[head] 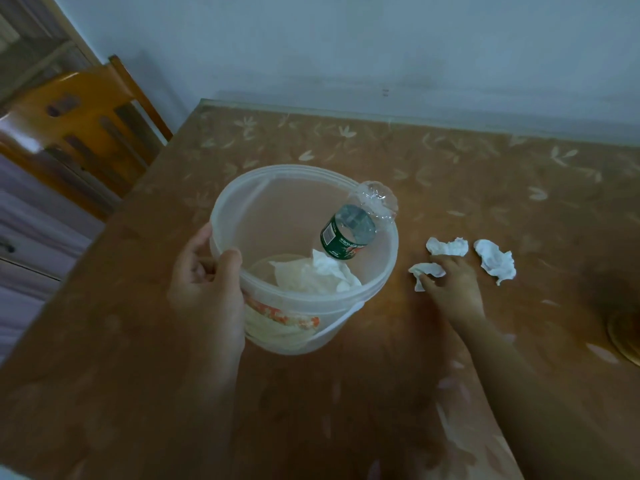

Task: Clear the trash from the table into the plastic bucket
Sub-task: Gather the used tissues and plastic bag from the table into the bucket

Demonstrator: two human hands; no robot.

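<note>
A translucent plastic bucket (263, 206) stands on the brown table (346, 393), left of centre. My left hand (207, 282) grips its near-left rim, thumb inside. Inside lie crumpled white tissues (311, 275), and a clear plastic bottle with a green label (349, 230) leans, its base sticking out over the right rim. To the right of the bucket, three crumpled white tissues lie on the table. My right hand (450, 285) rests on the nearest tissue (424, 273), fingers closing on it. The second tissue (446, 245) lies just beyond my fingers, the third tissue (495, 259) further right.
A wooden chair (79, 133) stands off the table's far-left corner. The wall (346, 46) runs along the table's far edge. A round woven mat (627, 337) shows at the right edge of the table.
</note>
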